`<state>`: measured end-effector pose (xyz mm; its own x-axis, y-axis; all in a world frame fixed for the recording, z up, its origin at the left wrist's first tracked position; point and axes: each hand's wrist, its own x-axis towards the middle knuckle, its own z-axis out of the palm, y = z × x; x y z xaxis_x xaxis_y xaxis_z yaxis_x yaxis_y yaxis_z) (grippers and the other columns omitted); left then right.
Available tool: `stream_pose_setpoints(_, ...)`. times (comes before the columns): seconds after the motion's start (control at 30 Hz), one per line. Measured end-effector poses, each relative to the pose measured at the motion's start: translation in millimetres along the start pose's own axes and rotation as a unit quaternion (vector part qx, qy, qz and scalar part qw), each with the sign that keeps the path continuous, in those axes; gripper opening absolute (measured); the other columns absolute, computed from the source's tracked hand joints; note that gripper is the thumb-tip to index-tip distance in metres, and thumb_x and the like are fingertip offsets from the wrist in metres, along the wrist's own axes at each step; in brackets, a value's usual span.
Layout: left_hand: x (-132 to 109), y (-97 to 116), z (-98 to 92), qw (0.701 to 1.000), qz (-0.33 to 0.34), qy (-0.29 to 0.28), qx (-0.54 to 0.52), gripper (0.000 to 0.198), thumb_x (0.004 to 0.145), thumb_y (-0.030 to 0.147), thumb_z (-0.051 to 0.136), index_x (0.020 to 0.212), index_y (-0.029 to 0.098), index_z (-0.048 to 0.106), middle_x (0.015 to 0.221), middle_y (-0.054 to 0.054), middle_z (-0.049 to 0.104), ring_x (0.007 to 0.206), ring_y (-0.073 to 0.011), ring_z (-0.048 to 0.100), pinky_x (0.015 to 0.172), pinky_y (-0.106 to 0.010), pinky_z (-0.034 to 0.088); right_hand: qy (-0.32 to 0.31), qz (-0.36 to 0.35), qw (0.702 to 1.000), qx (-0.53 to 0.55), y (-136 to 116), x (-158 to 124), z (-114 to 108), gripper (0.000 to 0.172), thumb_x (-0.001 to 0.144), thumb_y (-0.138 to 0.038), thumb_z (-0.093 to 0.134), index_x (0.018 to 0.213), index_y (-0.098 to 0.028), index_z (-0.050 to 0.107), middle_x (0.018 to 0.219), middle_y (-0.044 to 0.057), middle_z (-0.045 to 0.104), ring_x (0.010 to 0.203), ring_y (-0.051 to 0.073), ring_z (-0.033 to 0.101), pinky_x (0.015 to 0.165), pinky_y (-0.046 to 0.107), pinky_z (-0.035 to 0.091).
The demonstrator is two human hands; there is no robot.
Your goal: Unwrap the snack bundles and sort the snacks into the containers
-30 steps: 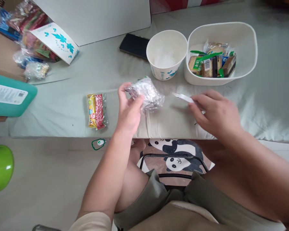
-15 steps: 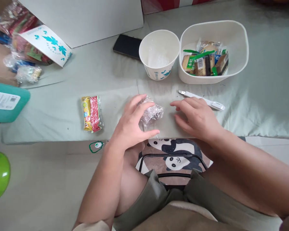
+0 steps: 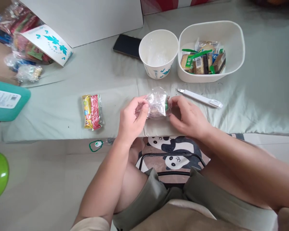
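A crinkled clear plastic snack packet [image 3: 157,104] with a bit of green showing is held just above the near edge of the grey-green table cover [image 3: 62,102]. My left hand [image 3: 131,119] pinches its left end and my right hand [image 3: 186,116] grips its right end, fingers closed on it. A white utility knife [image 3: 199,98] lies on the cover just right of my right hand, untouched.
Behind the packet stand a white paper cup [image 3: 158,53] and a white tub [image 3: 210,51] of wrapped snacks. A black phone [image 3: 127,46] lies at the back. A red-yellow snack pack [image 3: 92,111] lies left; more snack bags [image 3: 19,38] and a teal box [image 3: 7,101] sit far left.
My right hand let go of the white knife, left it on the cover and moved left onto the packet. My left hand brought the packet nearer, and both hands now hold it.
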<state>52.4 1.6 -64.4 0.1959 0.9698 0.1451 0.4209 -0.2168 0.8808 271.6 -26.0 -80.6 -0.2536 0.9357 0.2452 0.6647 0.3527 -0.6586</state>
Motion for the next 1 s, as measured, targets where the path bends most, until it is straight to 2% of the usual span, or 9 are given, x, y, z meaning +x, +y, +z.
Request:
stream_pose_setpoints(0.13, 1.8, 0.5, 3.2, 0.992, -0.057, 0.013, -0.114, 0.022, 0.098, 0.044, 0.056, 0.088, 0.025, 0.054, 0.101, -0.007, 0.075, 0.091, -0.0191, 0.073, 0.064, -0.029, 0.059, 0.047, -0.001, 0.998, 0.048, 0.5, -1.2, -4.0, 0.039, 0.077, -0.018, 0.053, 0.116, -0.022, 0.053, 0.121, 0.015, 0.063, 0.109, 0.031, 0.062, 0.086, 0.048, 0.056)
stream_pose_setpoints(0.27, 7.6, 2.1, 0.0, 0.970, -0.117, 0.012, -0.214, 0.016, 0.094, 0.040, 0.052, 0.088, 0.027, 0.045, 0.090, -0.005, 0.071, 0.081, -0.0193, 0.071, 0.058, -0.031, 0.057, 0.056, 0.016, 0.996, 0.062, -1.1, -1.4, -7.2, 0.052, 0.087, -0.039, 0.060, 0.134, -0.020, 0.049, 0.123, 0.015, 0.062, 0.101, 0.029, 0.064, 0.086, 0.048, 0.057)
stream_pose_setpoints(0.43, 15.6, -14.7, -6.7, 0.937, -0.215, 0.065, -0.266, 0.012, 0.086, 0.034, 0.053, 0.089, 0.026, 0.046, 0.091, -0.006, 0.071, 0.072, -0.0187, 0.069, 0.054, -0.031, 0.056, 0.029, -0.030, 0.997, 0.066, 0.9, 1.8, -8.7, 0.038, 0.100, -0.043, 0.046, 0.126, -0.020, 0.061, 0.126, 0.015, 0.064, 0.117, 0.031, 0.063, 0.100, 0.050, 0.054)
stream_pose_setpoints(0.5, 16.6, -22.0, -9.3, 0.953, -0.185, 0.108, -0.212, 0.015, 0.086, 0.035, 0.056, 0.094, 0.026, 0.049, 0.103, -0.007, 0.071, 0.081, -0.0206, 0.072, 0.059, -0.033, 0.058, 0.025, -0.036, 0.997, 0.056, 3.0, 3.0, -7.6, 0.037, 0.099, -0.042, 0.048, 0.125, -0.020, 0.062, 0.126, 0.015, 0.064, 0.117, 0.031, 0.063, 0.101, 0.050, 0.053)
stream_pose_setpoints(0.57, 16.3, -23.4, -10.8, 0.985, -0.064, 0.121, -0.107, 0.028, 0.085, 0.039, 0.064, 0.108, 0.028, 0.053, 0.122, -0.009, 0.068, 0.106, -0.0253, 0.071, 0.075, -0.037, 0.061, 0.021, -0.046, 0.998, 0.037, 5.1, 3.8, -5.6, 0.043, 0.095, -0.046, 0.056, 0.129, -0.020, 0.061, 0.128, 0.016, 0.063, 0.118, 0.032, 0.062, 0.100, 0.051, 0.054)
stream_pose_setpoints(0.63, 15.1, -18.5, -9.8, 0.994, 0.066, 0.084, -0.003, 0.044, 0.081, 0.043, 0.072, 0.119, 0.028, 0.055, 0.138, -0.010, 0.061, 0.130, -0.0296, 0.061, 0.091, -0.041, 0.059, 0.014, -0.068, 0.997, 0.026, 6.9, 4.1, -3.4, 0.052, 0.091, -0.049, 0.063, 0.134, -0.020, 0.058, 0.130, 0.016, 0.061, 0.118, 0.033, 0.061, 0.099, 0.051, 0.054)
stream_pose_setpoints(0.7, 14.3, -10.3, -6.1, 0.988, 0.131, 0.045, 0.062, 0.036, 0.082, 0.039, 0.074, 0.113, 0.026, 0.060, 0.133, -0.010, 0.065, 0.129, -0.0286, 0.062, 0.096, -0.042, 0.057, 0.008, -0.079, 0.997, 0.017, 8.3, 3.9, -1.4, 0.055, 0.089, -0.047, 0.065, 0.136, -0.021, 0.056, 0.131, 0.016, 0.060, 0.118, 0.033, 0.060, 0.099, 0.051, 0.054)
stream_pose_setpoints(0.8, 15.0, -1.8, 1.7, 0.988, 0.125, 0.070, 0.058, 0.008, 0.089, 0.030, 0.065, 0.088, 0.023, 0.063, 0.100, -0.005, 0.073, 0.099, -0.0206, 0.070, 0.089, -0.037, 0.058, 0.001, -0.070, 0.998, -0.001, 9.5, 2.9, 0.2, 0.054, 0.086, -0.040, 0.066, 0.136, -0.024, 0.057, 0.129, 0.014, 0.060, 0.118, 0.032, 0.060, 0.100, 0.051, 0.054)
stream_pose_setpoints(1.0, 22.3, -15.0, 4.2, 0.973, -0.041, 0.175, -0.143, 0.017, 0.091, 0.030, 0.058, 0.075, 0.023, 0.054, 0.071, 0.000, 0.061, 0.067, -0.0143, 0.062, 0.064, -0.029, 0.053, -0.008, -0.037, 0.999, -0.001, 8.9, 3.3, 0.4, 0.055, 0.085, -0.035, 0.068, 0.137, -0.024, 0.059, 0.125, 0.013, 0.059, 0.110, 0.029, 0.062, 0.092, 0.046, 0.056)
